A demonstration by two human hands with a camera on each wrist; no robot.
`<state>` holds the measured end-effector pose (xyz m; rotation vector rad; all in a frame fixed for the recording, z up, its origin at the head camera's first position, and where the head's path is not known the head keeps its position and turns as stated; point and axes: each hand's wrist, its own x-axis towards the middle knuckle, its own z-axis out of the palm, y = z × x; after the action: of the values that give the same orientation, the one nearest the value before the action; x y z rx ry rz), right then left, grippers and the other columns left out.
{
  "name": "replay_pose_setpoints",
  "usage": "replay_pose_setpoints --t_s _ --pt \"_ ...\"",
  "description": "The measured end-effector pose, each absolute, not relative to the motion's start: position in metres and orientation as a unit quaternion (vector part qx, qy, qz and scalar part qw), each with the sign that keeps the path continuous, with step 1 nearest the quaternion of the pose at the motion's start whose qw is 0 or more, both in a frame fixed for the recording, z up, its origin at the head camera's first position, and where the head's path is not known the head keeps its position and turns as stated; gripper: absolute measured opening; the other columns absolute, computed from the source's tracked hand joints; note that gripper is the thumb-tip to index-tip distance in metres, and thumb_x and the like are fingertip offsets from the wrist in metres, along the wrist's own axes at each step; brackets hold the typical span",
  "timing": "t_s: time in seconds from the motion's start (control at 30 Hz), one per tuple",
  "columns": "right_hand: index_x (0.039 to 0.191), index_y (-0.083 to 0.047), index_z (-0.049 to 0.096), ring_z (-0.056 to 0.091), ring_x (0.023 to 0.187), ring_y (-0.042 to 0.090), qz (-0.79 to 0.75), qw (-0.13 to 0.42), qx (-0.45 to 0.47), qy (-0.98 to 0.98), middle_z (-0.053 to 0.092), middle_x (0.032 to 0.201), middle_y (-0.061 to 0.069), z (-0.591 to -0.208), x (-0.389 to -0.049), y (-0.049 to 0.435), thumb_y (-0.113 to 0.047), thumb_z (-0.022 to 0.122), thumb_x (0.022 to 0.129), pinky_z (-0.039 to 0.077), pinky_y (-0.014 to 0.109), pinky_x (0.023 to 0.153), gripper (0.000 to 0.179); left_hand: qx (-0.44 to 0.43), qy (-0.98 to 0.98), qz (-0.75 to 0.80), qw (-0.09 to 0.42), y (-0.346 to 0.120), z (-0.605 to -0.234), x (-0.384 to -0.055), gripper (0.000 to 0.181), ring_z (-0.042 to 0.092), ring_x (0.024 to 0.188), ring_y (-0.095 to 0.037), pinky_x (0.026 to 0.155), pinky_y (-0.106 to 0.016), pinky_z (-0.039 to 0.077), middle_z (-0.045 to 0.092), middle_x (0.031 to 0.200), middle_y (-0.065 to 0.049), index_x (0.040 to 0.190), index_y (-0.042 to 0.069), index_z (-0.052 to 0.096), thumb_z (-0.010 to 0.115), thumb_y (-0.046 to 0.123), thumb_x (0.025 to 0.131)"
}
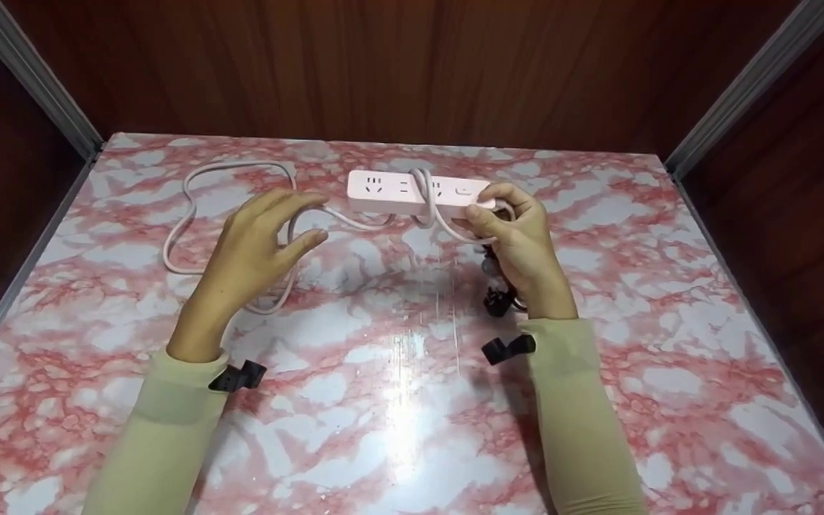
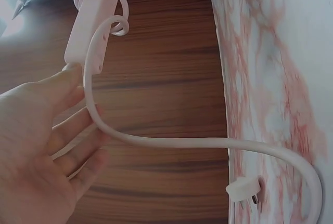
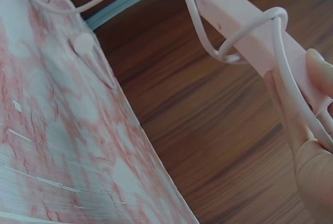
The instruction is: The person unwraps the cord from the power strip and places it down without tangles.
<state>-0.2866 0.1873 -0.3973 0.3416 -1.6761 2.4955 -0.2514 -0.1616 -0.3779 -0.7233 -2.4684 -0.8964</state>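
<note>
My right hand [image 1: 526,239] grips the switch end of a pale pink power strip [image 1: 387,193], raised over the table. In the right wrist view, the strip's white cord [image 3: 281,63] wraps once around its middle and runs down across the right palm. My left hand [image 1: 251,247] is beside the strip's other end with its fingers fairly straight and spread. In the left wrist view, the cord [image 2: 182,142] bends past those fingertips, and the thumb overlaps the strip's end. A white plug [image 2: 243,188] lies on the table near the left hand.
Loose cord [image 1: 176,232] loops over the left side of the marbled red-and-white table [image 1: 355,422]. A small dark object [image 1: 498,300] shows below the right hand. Brown wood-look panels [image 1: 398,71] enclose the back and sides. Each sleeve cuff carries a black wrist camera [image 1: 240,375].
</note>
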Motion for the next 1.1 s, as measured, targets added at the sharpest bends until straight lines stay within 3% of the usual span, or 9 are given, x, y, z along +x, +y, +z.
replay_pose_setpoints --t_s 0.17,0.43,0.87,1.1 --pt "0.093 -0.008 0.071 0.064 0.083 0.017 0.82 0.06 0.114 -0.558 0.063 0.096 0.012 -0.398 -0.286 0.187 0.016 0.072 0.09 0.059 0.023 0.067 0.024 -0.273 -0.875 -0.305 0.256 -0.152 -0.377 -0.247 0.032 0.052 0.079 -0.021 0.07 -0.035 0.04 0.071 0.111 -0.007 0.126 0.014 0.079 0.081 0.026 0.097" --pt "0.094 -0.007 0.072 0.069 0.086 0.019 0.827 0.063 0.113 -0.547 0.064 0.1 0.014 -0.397 -0.285 0.186 0.013 0.074 0.091 0.063 0.026 0.072 0.021 -0.295 -0.862 -0.272 0.311 -0.137 -0.376 -0.241 0.015 0.054 0.074 -0.02 0.067 -0.034 0.044 0.064 0.089 -0.004 0.101 0.015 0.085 0.082 0.028 0.095" --pt "0.092 -0.006 0.07 0.064 0.093 0.02 0.836 0.076 0.121 -0.53 0.06 0.103 0.013 -0.394 -0.284 0.184 0.018 0.07 0.09 0.064 0.031 0.077 0.024 -0.308 -0.868 -0.289 0.261 -0.14 -0.381 -0.236 0.014 0.064 0.07 -0.016 0.065 -0.032 0.051 0.066 0.077 -0.002 0.088 0.012 0.082 0.085 0.025 0.094" --pt "0.091 -0.005 0.07 0.063 0.094 0.02 0.84 0.077 0.136 -0.519 0.06 0.101 0.013 -0.394 -0.282 0.186 0.009 0.083 0.085 0.064 0.03 0.077 0.02 -0.278 -0.88 -0.302 0.239 -0.142 -0.384 -0.239 0.014 0.069 0.073 -0.017 0.067 -0.034 0.054 0.069 0.078 -0.002 0.087 0.011 0.081 0.085 0.024 0.093"
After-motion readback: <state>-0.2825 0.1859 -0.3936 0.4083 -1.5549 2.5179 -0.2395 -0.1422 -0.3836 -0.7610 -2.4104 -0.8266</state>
